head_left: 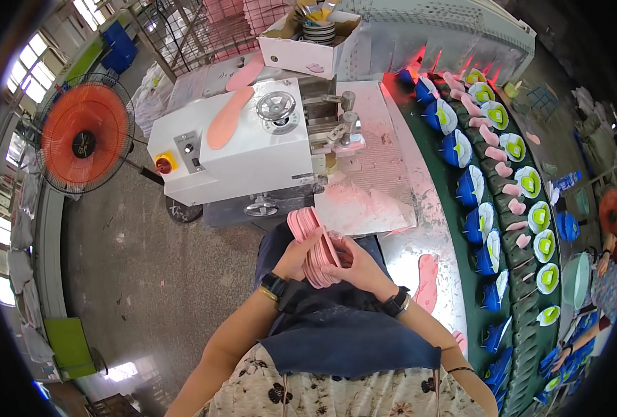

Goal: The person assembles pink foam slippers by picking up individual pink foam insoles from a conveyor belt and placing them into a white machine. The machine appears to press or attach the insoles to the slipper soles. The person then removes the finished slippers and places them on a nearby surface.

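A thick stack of pink insoles is held upright over my lap, in front of a dark blue apron. My left hand grips its left side, with the thumb across the upper part. My right hand is curled against its right side, fingers at the edges. Just ahead stands a white machine with a handwheel on top and metal rollers at its right end. One pink insole lies on the machine's cover. Another, on the metal surface to my right, is a pink insole.
A conveyor at right carries rows of blue shoe uppers and small pink pieces. An orange fan stands at left. Behind the machine sits a white box of tools. Another person is at the far right.
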Demonstrator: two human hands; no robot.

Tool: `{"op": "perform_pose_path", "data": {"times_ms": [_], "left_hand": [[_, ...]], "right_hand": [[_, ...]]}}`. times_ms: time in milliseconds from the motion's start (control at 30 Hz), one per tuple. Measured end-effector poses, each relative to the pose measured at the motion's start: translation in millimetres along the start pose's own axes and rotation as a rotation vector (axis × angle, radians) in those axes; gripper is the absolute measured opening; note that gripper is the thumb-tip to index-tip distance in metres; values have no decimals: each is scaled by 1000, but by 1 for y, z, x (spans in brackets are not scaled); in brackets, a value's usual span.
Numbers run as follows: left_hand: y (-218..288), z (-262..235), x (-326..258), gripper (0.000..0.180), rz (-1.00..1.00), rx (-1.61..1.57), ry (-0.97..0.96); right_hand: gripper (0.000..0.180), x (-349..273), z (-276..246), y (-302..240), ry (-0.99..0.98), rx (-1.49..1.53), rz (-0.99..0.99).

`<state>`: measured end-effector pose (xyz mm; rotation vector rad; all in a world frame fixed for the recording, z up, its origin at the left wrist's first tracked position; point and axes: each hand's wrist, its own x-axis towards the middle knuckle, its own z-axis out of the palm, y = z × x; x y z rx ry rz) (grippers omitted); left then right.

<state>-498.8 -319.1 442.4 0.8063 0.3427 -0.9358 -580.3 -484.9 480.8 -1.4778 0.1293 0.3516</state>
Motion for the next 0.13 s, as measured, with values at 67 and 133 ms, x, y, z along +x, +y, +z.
{"op": "perform_pose_path", "data": {"times_ms": [67, 133], "left_hand": [[-1, -9, 1, 38, -9, 15, 4], [-2, -14, 1, 43, -4, 41, 1]], "right_hand": [[84, 0, -3, 4, -17, 18, -1], [87, -1, -3, 3, -15, -32, 5]]}}
